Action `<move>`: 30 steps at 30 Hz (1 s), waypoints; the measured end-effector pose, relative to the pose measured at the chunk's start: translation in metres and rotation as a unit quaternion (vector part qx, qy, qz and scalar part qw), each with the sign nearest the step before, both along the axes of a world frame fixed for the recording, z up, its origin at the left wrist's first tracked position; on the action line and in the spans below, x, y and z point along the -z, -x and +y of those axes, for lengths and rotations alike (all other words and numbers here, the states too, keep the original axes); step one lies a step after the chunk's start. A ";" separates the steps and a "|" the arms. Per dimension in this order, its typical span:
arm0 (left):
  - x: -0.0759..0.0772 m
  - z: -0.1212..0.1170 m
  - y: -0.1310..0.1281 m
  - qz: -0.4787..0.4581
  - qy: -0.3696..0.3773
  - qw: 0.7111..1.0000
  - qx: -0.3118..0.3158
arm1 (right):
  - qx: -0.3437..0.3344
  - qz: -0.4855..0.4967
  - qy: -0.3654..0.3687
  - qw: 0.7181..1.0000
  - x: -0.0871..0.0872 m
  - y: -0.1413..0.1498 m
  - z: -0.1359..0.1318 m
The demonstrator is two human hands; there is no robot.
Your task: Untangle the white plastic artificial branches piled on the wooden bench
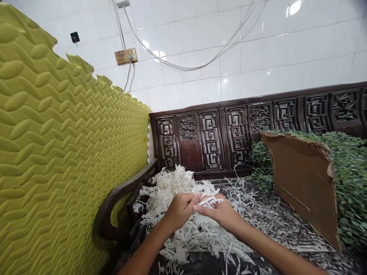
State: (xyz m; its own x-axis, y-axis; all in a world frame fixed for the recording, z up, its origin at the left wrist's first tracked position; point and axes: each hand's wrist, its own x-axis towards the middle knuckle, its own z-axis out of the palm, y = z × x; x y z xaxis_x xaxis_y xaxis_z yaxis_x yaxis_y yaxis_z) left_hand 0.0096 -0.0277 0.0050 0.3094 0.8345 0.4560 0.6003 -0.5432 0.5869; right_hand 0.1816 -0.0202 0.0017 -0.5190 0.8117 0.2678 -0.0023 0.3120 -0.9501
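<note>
Both hands meet above a large heap of white branching plastic sprigs (177,183). My right hand (222,215) is closed around a white plastic sprig (210,200), whose forked tips stick out over the fingers. Right against it, my left hand (182,210) is closed in a pinch, its fingertips touching the right hand near the sprig's left end. What lies between the left fingers is hidden. More loose white sprigs (241,193) are scattered to the right of the heap.
A dark carved wooden bench (190,154) backs onto the white tiled wall (189,34). Its curved armrest (107,214) is at left, beside a yellow-green foam mat (71,152) standing upright. Brown cardboard (301,183) leans against green artificial foliage (351,172) at right.
</note>
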 end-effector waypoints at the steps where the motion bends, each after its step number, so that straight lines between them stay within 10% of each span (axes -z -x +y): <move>1: 0.000 0.000 0.000 -0.018 0.013 1.000 0.019 | 0.009 0.001 0.008 1.000 0.001 0.002 -0.001; 15: 0.001 -0.006 -0.007 -0.167 0.161 0.969 0.082 | -0.027 0.010 0.028 0.999 -0.008 0.001 -0.018; 30: 0.000 -0.015 -0.034 -0.471 0.310 0.818 0.112 | 0.012 0.169 0.205 0.964 -0.002 0.005 -0.025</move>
State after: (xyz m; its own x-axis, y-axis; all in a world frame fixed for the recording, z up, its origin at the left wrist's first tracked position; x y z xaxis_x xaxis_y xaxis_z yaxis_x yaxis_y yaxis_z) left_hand 0.0433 -0.0424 0.0047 0.2418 0.9661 0.0904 -0.3506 0.0001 0.9365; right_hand 0.1770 -0.0456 0.0035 -0.4386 0.8957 0.0733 -0.3310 -0.0851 -0.9398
